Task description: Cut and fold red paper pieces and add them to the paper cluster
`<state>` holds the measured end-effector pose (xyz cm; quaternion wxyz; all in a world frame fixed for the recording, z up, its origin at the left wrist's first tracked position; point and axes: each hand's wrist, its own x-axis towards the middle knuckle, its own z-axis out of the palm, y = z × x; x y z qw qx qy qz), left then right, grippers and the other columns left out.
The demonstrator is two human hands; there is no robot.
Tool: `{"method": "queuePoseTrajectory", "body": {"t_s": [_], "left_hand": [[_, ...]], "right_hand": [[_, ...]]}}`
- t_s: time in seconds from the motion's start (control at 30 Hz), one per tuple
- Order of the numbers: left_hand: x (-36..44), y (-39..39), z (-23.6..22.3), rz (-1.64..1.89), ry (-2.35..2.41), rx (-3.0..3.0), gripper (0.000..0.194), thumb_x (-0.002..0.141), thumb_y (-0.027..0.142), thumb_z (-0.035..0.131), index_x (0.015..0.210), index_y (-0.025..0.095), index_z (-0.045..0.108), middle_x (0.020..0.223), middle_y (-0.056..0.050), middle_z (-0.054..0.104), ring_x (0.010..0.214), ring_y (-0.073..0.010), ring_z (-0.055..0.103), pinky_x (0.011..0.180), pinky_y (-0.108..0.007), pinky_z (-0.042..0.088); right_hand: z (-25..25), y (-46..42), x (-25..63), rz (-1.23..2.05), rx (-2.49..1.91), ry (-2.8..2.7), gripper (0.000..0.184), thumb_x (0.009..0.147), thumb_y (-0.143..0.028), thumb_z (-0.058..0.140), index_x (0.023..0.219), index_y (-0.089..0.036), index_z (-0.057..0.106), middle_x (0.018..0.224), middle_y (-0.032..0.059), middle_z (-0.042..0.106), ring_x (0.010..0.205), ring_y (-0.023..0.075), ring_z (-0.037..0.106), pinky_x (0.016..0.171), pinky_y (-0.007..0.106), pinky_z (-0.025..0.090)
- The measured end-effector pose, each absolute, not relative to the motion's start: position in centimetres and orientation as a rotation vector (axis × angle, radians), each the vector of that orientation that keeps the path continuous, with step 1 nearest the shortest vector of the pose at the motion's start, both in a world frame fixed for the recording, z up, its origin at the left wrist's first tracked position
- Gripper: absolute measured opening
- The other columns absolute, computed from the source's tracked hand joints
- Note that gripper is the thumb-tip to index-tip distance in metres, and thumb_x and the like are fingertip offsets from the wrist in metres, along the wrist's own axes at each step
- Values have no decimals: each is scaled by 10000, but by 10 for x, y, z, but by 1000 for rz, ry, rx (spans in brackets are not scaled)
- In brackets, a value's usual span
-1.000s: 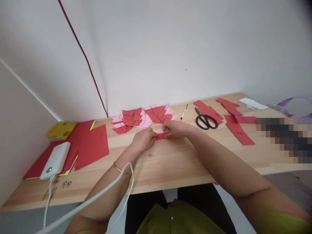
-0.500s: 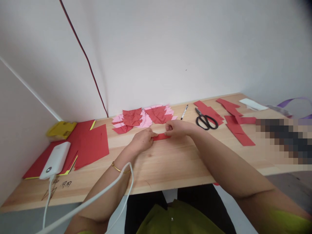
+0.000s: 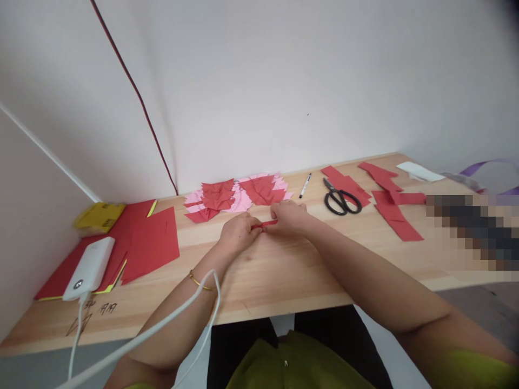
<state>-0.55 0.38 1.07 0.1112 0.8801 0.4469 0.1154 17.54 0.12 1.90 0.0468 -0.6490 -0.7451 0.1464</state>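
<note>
A narrow strip of red paper lies between my hands near the middle of the wooden table, mostly covered by fingers. My left hand pinches its left end. On the other side my right hand has thumb and fingers closed on the strip, its thumb close to my left fingertips. Just behind the hands sit piles of folded red paper pieces and pink paper pieces. Black-handled scissors rest to the right, partly over red paper, and a white marker pen lies by the wall.
At left, a white power bank with a cable and a yellow packet rest on red paper sheets. Several red paper strips and a white folded paper lie at right. The white cable crosses before my left forearm.
My hands have drawn closer together on the red strip, the right thumb moving left. Less of the strip shows now, and it looks narrower.
</note>
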Motion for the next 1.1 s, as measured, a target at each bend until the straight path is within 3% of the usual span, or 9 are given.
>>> {"method": "queuePoseTrajectory", "body": {"t_s": [0.3,0.53,0.73,0.93,1.1], "left_hand": [[-10,7,11,327,1257,2562,288,795,204,516,1006,258,704,946,-49,655,885,-187,603,788,-279,452],[-17,12,11,300,1187,2597,359,779,171,508,1072,261,695,912,-62,634,837,-181,593,768,-274,455],[-23,18,9,270,1152,2554,408,762,150,512,1113,279,677,913,-57,630,828,-176,581,770,-273,451],[-24,21,5,315,1115,2529,410,744,126,518,1097,255,682,899,-48,632,807,-160,577,761,-267,444],[-24,22,1,403,1254,2407,387,742,193,564,1119,207,647,804,-20,629,692,-136,553,649,-248,428]], "right_hand": [[17,5,183,496,-1920,-2333,287,669,-428,616,820,-193,547,997,116,621,949,297,535,698,358,371],[24,6,192,655,-1890,-2321,350,629,-340,645,910,-201,488,925,70,625,813,221,574,601,271,361],[24,9,199,720,-1844,-2329,284,632,-247,619,883,-208,493,866,35,627,721,172,563,553,238,349],[24,10,198,737,-1823,-2287,227,673,-285,615,869,-208,532,843,22,640,707,157,567,554,231,351],[19,12,191,662,-1773,-2260,337,657,-364,670,946,-213,585,917,38,639,766,175,584,595,233,377]]}}
